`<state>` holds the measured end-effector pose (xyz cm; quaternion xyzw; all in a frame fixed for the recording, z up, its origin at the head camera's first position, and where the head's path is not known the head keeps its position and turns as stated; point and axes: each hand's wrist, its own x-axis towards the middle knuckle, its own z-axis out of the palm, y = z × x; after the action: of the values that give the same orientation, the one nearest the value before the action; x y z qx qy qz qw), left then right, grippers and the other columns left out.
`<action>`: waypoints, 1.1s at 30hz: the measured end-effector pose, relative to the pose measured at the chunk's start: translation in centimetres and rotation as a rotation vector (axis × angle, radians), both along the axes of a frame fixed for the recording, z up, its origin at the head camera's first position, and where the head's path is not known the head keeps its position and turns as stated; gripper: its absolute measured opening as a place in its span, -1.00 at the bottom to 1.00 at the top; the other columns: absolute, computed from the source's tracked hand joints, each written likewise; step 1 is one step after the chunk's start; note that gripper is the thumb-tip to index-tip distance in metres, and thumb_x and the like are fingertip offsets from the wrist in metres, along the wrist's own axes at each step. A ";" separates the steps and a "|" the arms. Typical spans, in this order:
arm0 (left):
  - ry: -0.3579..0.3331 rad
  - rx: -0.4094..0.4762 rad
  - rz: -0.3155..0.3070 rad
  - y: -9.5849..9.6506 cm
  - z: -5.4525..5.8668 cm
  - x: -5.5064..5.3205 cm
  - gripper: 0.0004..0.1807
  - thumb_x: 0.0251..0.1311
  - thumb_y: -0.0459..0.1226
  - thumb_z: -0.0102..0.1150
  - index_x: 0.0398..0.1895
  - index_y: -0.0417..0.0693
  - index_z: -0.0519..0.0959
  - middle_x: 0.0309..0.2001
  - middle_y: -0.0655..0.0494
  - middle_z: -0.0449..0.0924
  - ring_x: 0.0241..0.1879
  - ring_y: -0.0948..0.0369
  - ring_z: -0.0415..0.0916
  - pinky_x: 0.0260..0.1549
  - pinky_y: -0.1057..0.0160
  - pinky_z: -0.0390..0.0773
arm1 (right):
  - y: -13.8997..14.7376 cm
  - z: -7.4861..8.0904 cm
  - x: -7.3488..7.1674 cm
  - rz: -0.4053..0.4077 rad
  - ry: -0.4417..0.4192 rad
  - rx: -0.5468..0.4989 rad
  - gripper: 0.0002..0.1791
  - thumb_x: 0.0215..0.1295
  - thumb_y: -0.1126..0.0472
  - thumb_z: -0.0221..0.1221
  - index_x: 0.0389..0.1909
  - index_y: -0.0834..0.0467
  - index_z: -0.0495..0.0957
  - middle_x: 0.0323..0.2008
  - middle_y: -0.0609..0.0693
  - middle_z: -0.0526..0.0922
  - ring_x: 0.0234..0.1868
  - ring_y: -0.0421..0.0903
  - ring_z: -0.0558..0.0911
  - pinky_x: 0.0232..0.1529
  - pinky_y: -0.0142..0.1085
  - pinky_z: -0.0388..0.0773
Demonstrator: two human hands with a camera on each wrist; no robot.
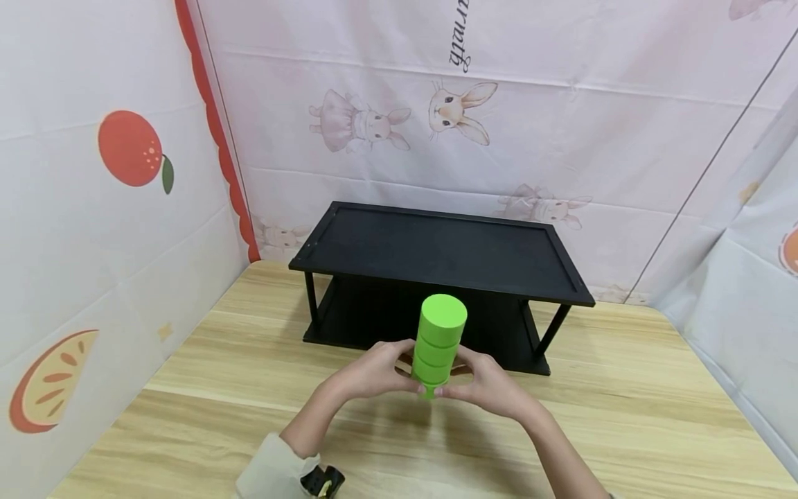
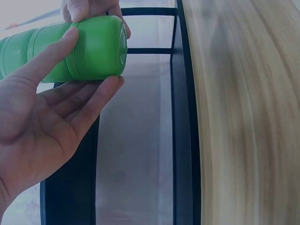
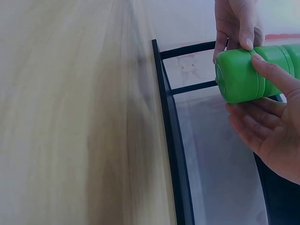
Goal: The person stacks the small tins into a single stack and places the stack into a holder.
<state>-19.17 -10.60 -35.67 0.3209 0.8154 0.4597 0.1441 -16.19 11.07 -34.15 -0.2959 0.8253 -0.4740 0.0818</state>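
A bright green cylinder (image 1: pixel 439 339), ringed by several grooves and flat at its top, is held up over the wooden table between both hands. From one side my left hand (image 1: pixel 378 371) grips it, and from the other my right hand (image 1: pixel 489 384) does the same. In the left wrist view the left thumb presses the side of the green cylinder (image 2: pixel 96 49) while the other fingers support it from beneath. The right wrist view has the right hand (image 3: pixel 272 126) around the same cylinder (image 3: pixel 239 77), near its rounded end. Behind it stands a black two-tier rack (image 1: pixel 436 249).
The wooden table (image 1: pixel 206 416) spreads around and in front of the rack. A printed cloth (image 1: pixel 386 62) with rabbits hangs behind it, and a fruit-patterned cloth (image 1: pixel 81 242) lines the left side. Slim posts (image 1: pixel 553 331) join the rack's upper and lower shelves.
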 end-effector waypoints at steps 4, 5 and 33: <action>-0.003 -0.002 -0.004 0.0 0.3 0.0 -0.49 -0.05 -0.36 0.38 0.02 -0.19 0.44 -0.13 0.13 0.53 -0.09 0.21 0.48 -0.21 0.41 0.52 | 0.0 0.2 0.0 -0.005 -0.005 -0.005 -0.47 0.04 0.32 0.33 0.07 0.30 0.41 -0.04 0.08 0.53 -0.04 0.09 0.51 -0.03 0.03 0.44; -0.003 -0.002 -0.005 0.0 0.3 -0.1 -0.50 -0.04 -0.36 0.37 0.02 -0.20 0.44 -0.13 0.12 0.53 -0.08 0.21 0.47 -0.21 0.41 0.52 | 0.0 0.3 -0.1 -0.007 -0.005 -0.004 -0.47 0.04 0.32 0.33 0.06 0.30 0.41 -0.04 0.08 0.53 -0.05 0.09 0.52 -0.03 0.03 0.44; 0.023 -0.018 -0.021 0.4 0.9 -0.3 -0.56 0.02 -0.35 0.33 0.00 -0.19 0.46 -0.09 0.12 0.52 -0.05 0.22 0.47 -0.19 0.42 0.50 | 0.5 -0.4 -0.8 -0.038 0.048 0.037 -0.53 0.05 0.25 0.33 0.00 0.23 0.46 -0.12 -0.01 0.57 -0.13 0.00 0.56 -0.08 -0.02 0.48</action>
<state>-19.47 -10.23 -34.78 0.3334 0.8178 0.4470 0.1425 -16.99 11.60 -34.52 -0.2895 0.8412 -0.4530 0.0584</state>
